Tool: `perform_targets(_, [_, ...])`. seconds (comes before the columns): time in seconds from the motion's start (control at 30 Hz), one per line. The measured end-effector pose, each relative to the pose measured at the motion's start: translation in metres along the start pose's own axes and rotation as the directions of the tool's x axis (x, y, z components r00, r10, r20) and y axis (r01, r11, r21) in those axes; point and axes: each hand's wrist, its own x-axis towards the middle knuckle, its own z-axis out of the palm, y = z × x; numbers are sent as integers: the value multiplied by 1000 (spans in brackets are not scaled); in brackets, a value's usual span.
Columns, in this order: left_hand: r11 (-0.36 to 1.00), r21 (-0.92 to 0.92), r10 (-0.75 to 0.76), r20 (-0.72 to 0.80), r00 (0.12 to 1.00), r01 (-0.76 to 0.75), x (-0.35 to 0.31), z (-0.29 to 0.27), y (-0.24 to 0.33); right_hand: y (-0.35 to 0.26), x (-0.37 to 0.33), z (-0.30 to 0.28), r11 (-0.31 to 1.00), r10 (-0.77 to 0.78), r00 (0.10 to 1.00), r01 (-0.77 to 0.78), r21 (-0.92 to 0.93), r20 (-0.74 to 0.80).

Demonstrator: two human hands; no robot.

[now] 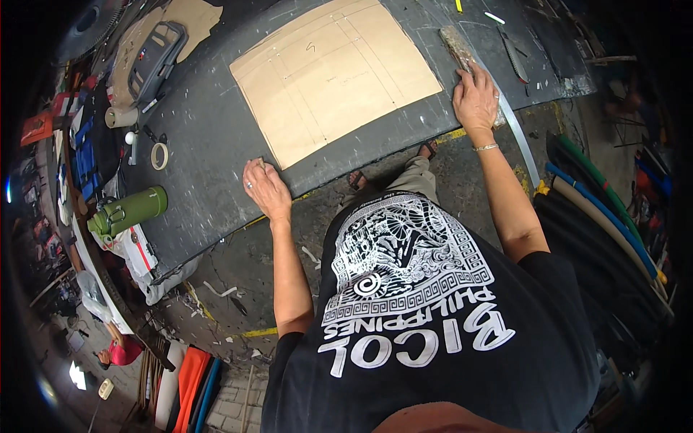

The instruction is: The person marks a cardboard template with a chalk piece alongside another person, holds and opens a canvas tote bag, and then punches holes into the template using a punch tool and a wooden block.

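Observation:
A large sheet of brown pattern paper with ruled pencil lines and small marked points lies flat on the dark worktable. My right hand is just beyond the paper's right edge, its fingers over a long mottled brown block and wrapped on its near part. Beside that block a long metal ruler runs past the table's front edge. My left hand is at the front edge near the paper's lower left corner. Its fingers are curled, with a small brownish piece at the tips, too hidden to name.
A green flask, a tape roll and a grey plastic frame are on the left of the table. A cutter knife lies at the far right. Rolled materials stand right of me; another person is at lower left.

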Motion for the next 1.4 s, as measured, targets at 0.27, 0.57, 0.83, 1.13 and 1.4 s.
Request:
perform_targets(0.27, [991, -130, -36, 20, 999, 39, 17, -18, 37, 1, 0, 2, 1000, 11, 1000, -12, -11, -11])
perform_targets(0.57, [-371, -928, 830, -321, 455, 23, 35, -143, 356, 6, -1, 3, 996, -82, 993, 83, -9, 79])
perform_targets(0.83, [-619, -662, 783, -565, 261, 423, -15, -239, 439, 11, -4, 1, 989, -125, 989, 130, -64, 73])
perform_targets(1.13, [-703, -548, 707, -610, 359, 453, -22, -238, 471, 12, 3, -13, 978, -208, 964, 203, 41, 169])
perform_targets(1.4, [134, -987, 960, 151, 234, 89, 49, -55, 380, 7, 3, -6, 998, -13, 997, 9, 57, 70])
